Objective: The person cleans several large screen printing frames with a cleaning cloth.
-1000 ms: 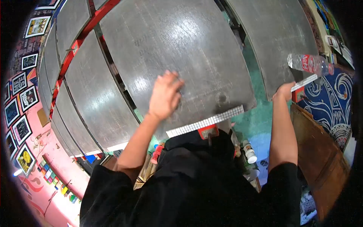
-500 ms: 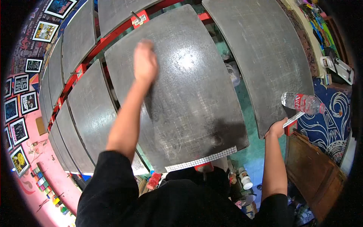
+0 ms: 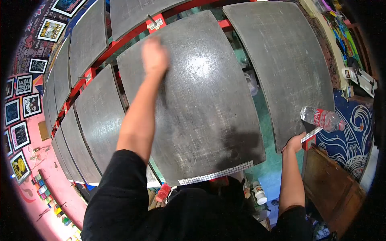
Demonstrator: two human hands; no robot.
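Observation:
A wide grey printing platen (image 3: 201,104) lies in front of me, its worn surface shiny near the far half and marked with pale grid-like scratches. Over its far left part is my left hand (image 3: 155,56), smeared by motion, so its finger pose and anything in it are unclear. A second grey platen (image 3: 287,68) stands to the right. My right hand (image 3: 295,143) grips its near edge, fingers partly hidden beneath. Just past that hand, a clear plastic bottle with a red label (image 3: 321,119) lies on its side by the platen's near right corner.
Further platens (image 3: 99,114) fan out to the left on a red metal frame (image 3: 132,31). A strip of white gridded tape (image 3: 217,172) runs along the middle platen's near edge. A brown wooden panel (image 3: 331,176) stands low at right. Framed pictures (image 3: 19,132) hang on the left wall.
My left hand has moved slightly farther away over the middle platen. My right hand stays at the right platen's near edge. The whole view has shifted a little.

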